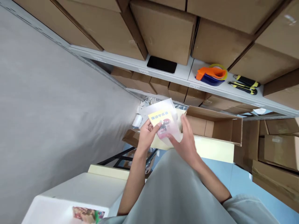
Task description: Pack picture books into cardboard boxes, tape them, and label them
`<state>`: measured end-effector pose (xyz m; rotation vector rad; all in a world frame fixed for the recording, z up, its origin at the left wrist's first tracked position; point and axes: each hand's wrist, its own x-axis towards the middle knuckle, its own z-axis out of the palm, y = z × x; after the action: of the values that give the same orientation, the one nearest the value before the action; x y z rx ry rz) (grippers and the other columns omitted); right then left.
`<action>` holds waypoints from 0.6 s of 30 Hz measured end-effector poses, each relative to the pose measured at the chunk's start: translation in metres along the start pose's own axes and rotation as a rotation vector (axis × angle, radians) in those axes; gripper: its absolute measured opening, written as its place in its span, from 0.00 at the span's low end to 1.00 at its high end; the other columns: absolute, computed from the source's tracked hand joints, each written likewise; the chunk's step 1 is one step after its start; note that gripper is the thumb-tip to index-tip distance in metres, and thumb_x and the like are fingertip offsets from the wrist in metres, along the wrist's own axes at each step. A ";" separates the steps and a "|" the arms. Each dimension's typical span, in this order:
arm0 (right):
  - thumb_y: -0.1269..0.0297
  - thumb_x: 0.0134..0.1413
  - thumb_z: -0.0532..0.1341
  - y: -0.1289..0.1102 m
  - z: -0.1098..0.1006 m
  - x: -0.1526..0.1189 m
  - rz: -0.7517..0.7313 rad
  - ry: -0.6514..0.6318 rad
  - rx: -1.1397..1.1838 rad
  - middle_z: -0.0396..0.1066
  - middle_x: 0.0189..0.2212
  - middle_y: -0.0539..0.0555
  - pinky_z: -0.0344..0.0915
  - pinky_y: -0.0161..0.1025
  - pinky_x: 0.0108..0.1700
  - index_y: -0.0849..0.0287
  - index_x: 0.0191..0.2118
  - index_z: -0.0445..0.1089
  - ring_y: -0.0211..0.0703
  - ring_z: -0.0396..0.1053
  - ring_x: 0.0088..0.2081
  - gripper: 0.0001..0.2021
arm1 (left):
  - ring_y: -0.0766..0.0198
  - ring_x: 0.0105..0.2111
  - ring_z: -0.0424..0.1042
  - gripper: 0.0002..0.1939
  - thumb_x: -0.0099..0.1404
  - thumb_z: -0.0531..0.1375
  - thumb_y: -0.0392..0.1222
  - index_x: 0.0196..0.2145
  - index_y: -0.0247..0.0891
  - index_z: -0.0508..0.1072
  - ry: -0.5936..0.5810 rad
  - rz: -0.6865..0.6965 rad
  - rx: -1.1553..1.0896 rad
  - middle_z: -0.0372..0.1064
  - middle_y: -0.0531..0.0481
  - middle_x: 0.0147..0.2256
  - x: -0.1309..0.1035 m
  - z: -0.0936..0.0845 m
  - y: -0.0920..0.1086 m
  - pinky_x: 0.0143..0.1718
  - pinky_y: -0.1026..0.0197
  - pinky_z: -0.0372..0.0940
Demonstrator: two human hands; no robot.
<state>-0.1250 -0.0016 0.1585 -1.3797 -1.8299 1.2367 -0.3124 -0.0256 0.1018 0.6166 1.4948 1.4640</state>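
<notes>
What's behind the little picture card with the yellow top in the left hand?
A milky white sheet peeks out past the top of the card. The card and the left hand cover whatever else is right behind, and the card's back is hidden too.

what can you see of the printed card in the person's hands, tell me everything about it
The printed card is flat and looks like paper or thin card: yellow along the top with a line of blue-grey characters, a dark-and-red picture below, pinkish towards the bottom. Its lower right looks hazy, seemingly under a translucent whitish sleeve. It is tilted, printed face towards the camera. The left hand grips its left side, thumb on the front; the right hand is at the sleeve's lower right.
</notes>
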 end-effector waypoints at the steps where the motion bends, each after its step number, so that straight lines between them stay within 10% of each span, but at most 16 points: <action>1: 0.38 0.60 0.71 0.001 -0.019 0.000 0.008 0.035 0.022 0.50 0.80 0.58 0.49 0.68 0.80 0.48 0.81 0.50 0.65 0.44 0.81 0.52 | 0.48 0.50 0.84 0.31 0.60 0.75 0.60 0.54 0.40 0.79 -0.024 0.015 -0.008 0.83 0.40 0.51 -0.011 0.011 0.009 0.50 0.52 0.81; 7: 0.34 0.48 0.76 0.041 -0.105 0.009 0.103 -0.083 0.409 0.83 0.48 0.58 0.76 0.55 0.60 0.55 0.53 0.76 0.57 0.80 0.53 0.35 | 0.47 0.51 0.83 0.31 0.59 0.76 0.62 0.51 0.39 0.79 -0.172 0.053 -0.065 0.83 0.40 0.51 -0.043 0.086 0.022 0.51 0.51 0.80; 10: 0.36 0.45 0.78 0.055 -0.131 0.002 0.137 -0.065 0.465 0.83 0.40 0.55 0.79 0.46 0.46 0.54 0.38 0.74 0.53 0.81 0.43 0.28 | 0.46 0.51 0.83 0.29 0.58 0.76 0.63 0.46 0.40 0.78 -0.168 0.069 -0.064 0.83 0.41 0.49 -0.050 0.122 0.014 0.52 0.49 0.80; 18: 0.41 0.65 0.67 0.061 -0.211 -0.003 -0.149 0.038 0.029 0.83 0.40 0.54 0.74 0.43 0.44 0.53 0.43 0.81 0.53 0.80 0.42 0.19 | 0.42 0.63 0.75 0.43 0.59 0.75 0.65 0.64 0.44 0.68 -0.126 0.294 0.116 0.72 0.35 0.63 -0.059 0.181 0.019 0.61 0.44 0.74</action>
<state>0.0776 0.0728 0.1970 -1.2193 -1.8457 1.1485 -0.1348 0.0158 0.1597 1.0159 1.4417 1.5328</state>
